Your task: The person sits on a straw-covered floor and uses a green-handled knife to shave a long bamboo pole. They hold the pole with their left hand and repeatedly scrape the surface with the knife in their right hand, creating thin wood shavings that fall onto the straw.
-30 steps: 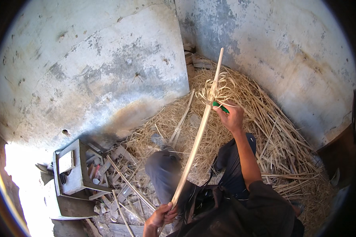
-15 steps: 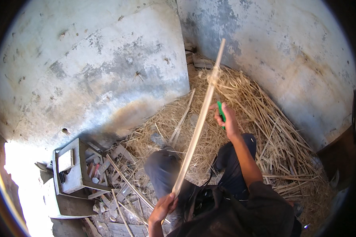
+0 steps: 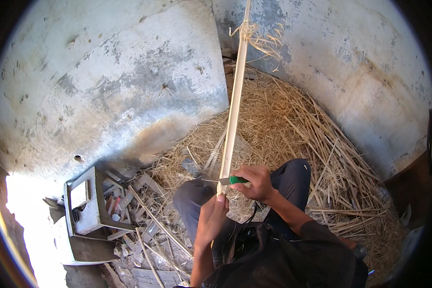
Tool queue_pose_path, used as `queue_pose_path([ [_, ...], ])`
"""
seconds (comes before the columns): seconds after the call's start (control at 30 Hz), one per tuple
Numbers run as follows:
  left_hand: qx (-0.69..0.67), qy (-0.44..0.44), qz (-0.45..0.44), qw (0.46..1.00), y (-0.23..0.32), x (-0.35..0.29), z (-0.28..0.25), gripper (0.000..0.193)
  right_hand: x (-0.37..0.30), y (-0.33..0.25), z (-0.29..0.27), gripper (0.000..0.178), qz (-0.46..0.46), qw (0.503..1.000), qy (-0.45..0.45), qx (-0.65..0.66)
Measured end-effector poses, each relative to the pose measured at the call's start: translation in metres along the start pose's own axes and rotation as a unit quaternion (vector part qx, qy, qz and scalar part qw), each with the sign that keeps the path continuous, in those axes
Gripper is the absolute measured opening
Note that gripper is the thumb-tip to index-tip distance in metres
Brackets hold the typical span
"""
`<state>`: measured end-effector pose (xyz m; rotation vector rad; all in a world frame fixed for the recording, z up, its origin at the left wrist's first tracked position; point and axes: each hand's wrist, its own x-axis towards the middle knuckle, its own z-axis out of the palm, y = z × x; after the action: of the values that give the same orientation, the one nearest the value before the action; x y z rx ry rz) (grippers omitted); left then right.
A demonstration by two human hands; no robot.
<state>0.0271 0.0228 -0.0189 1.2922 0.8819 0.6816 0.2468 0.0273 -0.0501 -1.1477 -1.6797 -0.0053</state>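
A long, pale split-bamboo strip (image 3: pixel 232 118) slants up and away from my lap. Near its far end a bunch of curled shavings (image 3: pixel 261 37) clings to a node. My left hand (image 3: pixel 213 215) grips the strip's near end, thumb along the top. In my right hand (image 3: pixel 257 183) is a knife (image 3: pixel 236 180) with a green handle; the fingers are closed round it. Its blade lies across the strip, touching it just beyond my left hand.
A deep heap of shavings and thin strips (image 3: pixel 283 110) covers the floor ahead and right. At the left, a broken whitish box-like frame (image 3: pixel 93 211) stands among rubble and loose sticks (image 3: pixel 153 216). Stained walls (image 3: pixel 144 72) meet in a corner beyond the heap.
My right hand has come down and toward me, bringing the knife onto the strip. My left hand and the strip have moved farther forward, and the strip stands more upright in view.
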Motion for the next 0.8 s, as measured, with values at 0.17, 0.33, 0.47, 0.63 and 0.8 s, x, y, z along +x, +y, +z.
queue_pose_path([
  [0.17, -0.012, -0.002, 0.011, 1.0, 0.004, 0.002, 0.004, 0.046, -0.001, 0.001, -0.002, 0.036, -0.021, 0.999, 0.024, -0.023],
  [0.33, -0.024, 0.002, 0.009, 1.0, 0.005, 0.002, 0.005, 0.044, 0.007, -0.002, -0.009, 0.037, -0.04, 0.998, 0.03, -0.042],
  [0.47, -0.09, -0.025, -0.022, 0.995, 0.01, 0.0, 0.003, 0.046, 0.009, 0.002, -0.01, 0.037, -0.059, 0.996, 0.034, -0.049],
  [0.63, -0.142, -0.065, -0.062, 0.986, 0.019, -0.006, -0.003, 0.049, 0.012, -0.002, -0.013, 0.038, -0.062, 0.996, 0.046, -0.042],
  [0.8, -0.186, -0.099, -0.1, 0.972, 0.021, -0.008, -0.006, 0.049, 0.016, -0.005, -0.02, 0.037, -0.068, 0.996, 0.04, -0.051],
])
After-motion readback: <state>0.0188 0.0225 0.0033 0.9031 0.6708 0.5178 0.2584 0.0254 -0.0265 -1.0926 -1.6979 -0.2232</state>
